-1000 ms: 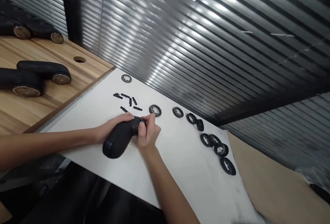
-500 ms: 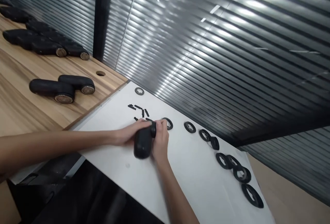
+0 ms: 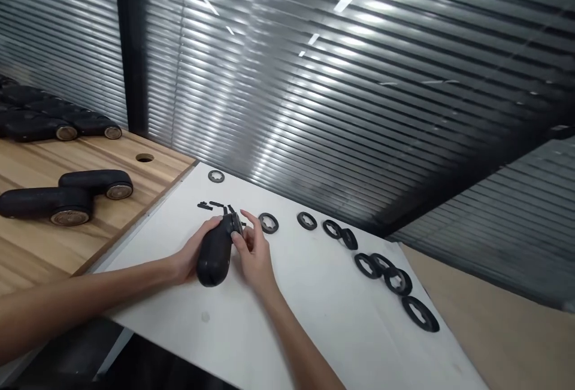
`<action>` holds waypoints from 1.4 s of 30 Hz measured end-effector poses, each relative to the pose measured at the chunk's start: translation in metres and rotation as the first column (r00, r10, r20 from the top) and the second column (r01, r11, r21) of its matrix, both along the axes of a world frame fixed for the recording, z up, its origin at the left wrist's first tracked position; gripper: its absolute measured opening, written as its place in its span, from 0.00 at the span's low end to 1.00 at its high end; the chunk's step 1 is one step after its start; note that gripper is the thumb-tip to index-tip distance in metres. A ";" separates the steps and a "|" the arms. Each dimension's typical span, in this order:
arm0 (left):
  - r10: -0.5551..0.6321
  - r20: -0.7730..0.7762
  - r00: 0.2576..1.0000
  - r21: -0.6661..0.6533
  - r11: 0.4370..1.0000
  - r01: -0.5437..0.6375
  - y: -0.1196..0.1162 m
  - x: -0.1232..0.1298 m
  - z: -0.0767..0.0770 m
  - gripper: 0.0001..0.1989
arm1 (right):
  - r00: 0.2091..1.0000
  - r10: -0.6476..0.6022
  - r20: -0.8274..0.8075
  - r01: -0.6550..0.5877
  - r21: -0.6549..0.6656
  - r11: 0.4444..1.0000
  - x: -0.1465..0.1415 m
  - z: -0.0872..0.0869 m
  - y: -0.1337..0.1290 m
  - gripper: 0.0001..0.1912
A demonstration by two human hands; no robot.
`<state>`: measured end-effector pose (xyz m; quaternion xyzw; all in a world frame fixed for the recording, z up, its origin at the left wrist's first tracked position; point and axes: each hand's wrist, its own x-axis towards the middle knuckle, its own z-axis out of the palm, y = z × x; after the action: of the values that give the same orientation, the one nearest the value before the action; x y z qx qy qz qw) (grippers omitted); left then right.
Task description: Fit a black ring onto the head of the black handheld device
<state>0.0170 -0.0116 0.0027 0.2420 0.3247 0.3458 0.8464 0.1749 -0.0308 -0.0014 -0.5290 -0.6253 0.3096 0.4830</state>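
Note:
My left hand [image 3: 191, 258] is closed around a black, angled handheld device [image 3: 213, 258] with a thick rounded body, held above the white table. At its round head, my right hand [image 3: 256, 252] grips the rim with the thumb, the index finger reaching over the far side. The head's face is turned away and mostly hidden. Small black strip-like pieces [image 3: 217, 203] lie just beyond the device, partly covered by it. Past my right fingers lies a black ring [image 3: 268, 223] with a notched inner opening.
More black rings [image 3: 306, 220] run along the back and right of the white table [image 3: 341, 306]. On the wooden table [image 3: 130, 210] at left lie two similar devices [image 3: 96, 183] with round metallic faces, and several more [image 3: 40, 120] behind. A ribbed metal wall stands behind.
The view has swung right, so things sit further left. The device has tilted in my hands, showing its head's edge. My right fingers have opened out somewhat around the head.

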 end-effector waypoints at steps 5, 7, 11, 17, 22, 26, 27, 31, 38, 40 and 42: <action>-0.057 -0.018 0.998 0.215 0.975 0.059 -0.008 0.003 0.010 0.30 | 0.997 0.076 0.010 -0.076 0.023 0.997 0.004 0.003 -0.004 0.29; -0.033 -0.013 0.999 0.242 0.970 0.035 -0.011 0.005 0.012 0.30 | 0.997 0.070 -0.015 -0.069 0.007 0.998 0.004 0.003 -0.004 0.29; 0.029 -0.039 0.999 -0.014 0.999 -0.030 -0.008 0.005 0.012 0.23 | 0.985 0.124 -0.124 -0.122 0.028 0.992 0.005 0.004 -0.002 0.32; -0.190 0.036 0.981 -0.246 0.950 0.193 0.007 -0.003 0.014 0.30 | 0.989 0.147 0.003 -0.147 0.054 0.988 0.009 0.003 -0.002 0.33; -0.204 -0.021 0.979 0.059 0.977 0.205 0.002 -0.004 0.008 0.22 | 0.947 -0.007 0.320 -0.142 0.437 0.888 0.015 -0.001 -0.008 0.22; -0.145 -0.029 0.989 0.378 0.914 0.145 -0.009 -0.002 0.005 0.26 | 0.966 -0.089 0.245 0.000 0.341 0.940 0.010 -0.001 -0.012 0.17; -0.138 -0.058 0.989 0.417 0.896 0.149 -0.011 -0.002 0.004 0.27 | 0.976 -0.090 0.197 0.033 0.273 0.962 0.008 0.001 -0.012 0.17; -0.096 -0.119 0.988 0.562 0.814 0.147 -0.015 -0.003 -0.002 0.28 | 0.997 -0.076 0.023 0.073 0.104 0.992 -0.002 0.009 -0.015 0.19; -0.064 -0.056 0.996 0.324 0.943 0.079 -0.010 0.000 0.000 0.27 | 0.991 0.002 -0.131 -0.004 -0.010 1.000 -0.006 0.011 -0.014 0.25; -0.056 -0.027 0.998 0.114 0.992 0.059 -0.005 -0.001 0.003 0.23 | 0.978 0.086 -0.191 -0.098 -0.054 0.994 -0.004 0.008 -0.012 0.26; -0.117 0.006 0.993 -0.037 0.992 0.117 0.001 -0.003 0.004 0.24 | 0.950 0.168 -0.264 -0.200 -0.096 0.975 -0.002 0.007 -0.009 0.29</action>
<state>0.0136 -0.0102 0.0066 0.2444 0.3148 0.2900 0.8701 0.1733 -0.0402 0.0055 -0.4527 -0.5848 0.4561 0.4951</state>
